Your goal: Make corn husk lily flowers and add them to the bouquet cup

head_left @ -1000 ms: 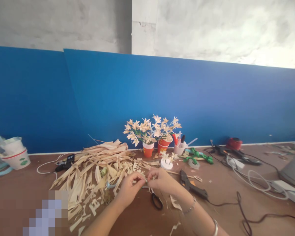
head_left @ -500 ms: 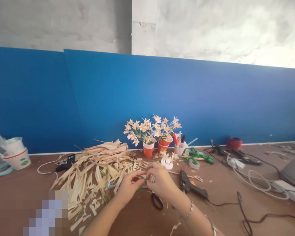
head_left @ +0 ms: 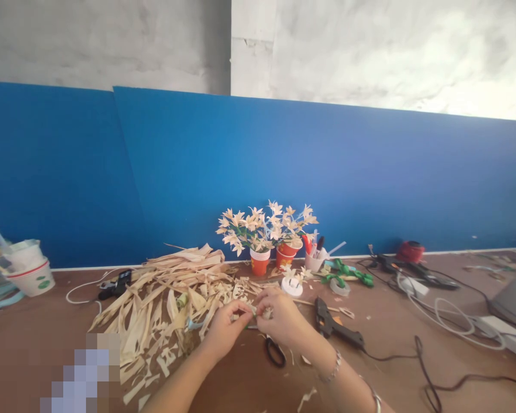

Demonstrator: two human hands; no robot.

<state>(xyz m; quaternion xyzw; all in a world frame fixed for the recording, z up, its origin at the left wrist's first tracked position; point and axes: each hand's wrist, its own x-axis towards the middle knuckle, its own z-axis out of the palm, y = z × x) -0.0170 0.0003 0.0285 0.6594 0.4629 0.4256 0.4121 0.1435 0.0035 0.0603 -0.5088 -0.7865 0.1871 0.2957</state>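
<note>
My left hand [head_left: 229, 325] and my right hand [head_left: 279, 314] meet over the front middle of the table. Thumb and forefinger of my left hand pinch a small piece with a bit of green on it, mostly hidden by the fingers. The fingers of my right hand are bent and pressed together at the other side of that piece; a pale flower shape shows partly under them. Black-handled scissors [head_left: 275, 351] lie just below my hands. Behind them stands a white round holder [head_left: 292, 287] with pale flowers [head_left: 298, 274].
Dried husk strips [head_left: 155, 298] are heaped at left. Pale flowers fill an orange cup [head_left: 260, 263] and another orange cup [head_left: 284, 257]. A black glue gun [head_left: 333, 324] with its cord lies right, near green ribbon [head_left: 348, 272], clear tape [head_left: 339, 287] and a white cable [head_left: 451, 327].
My fingers have shifted slightly on the small piece, and less of its green shows. My right hand's fingers have drawn a little up. The things on the table stay in place.
</note>
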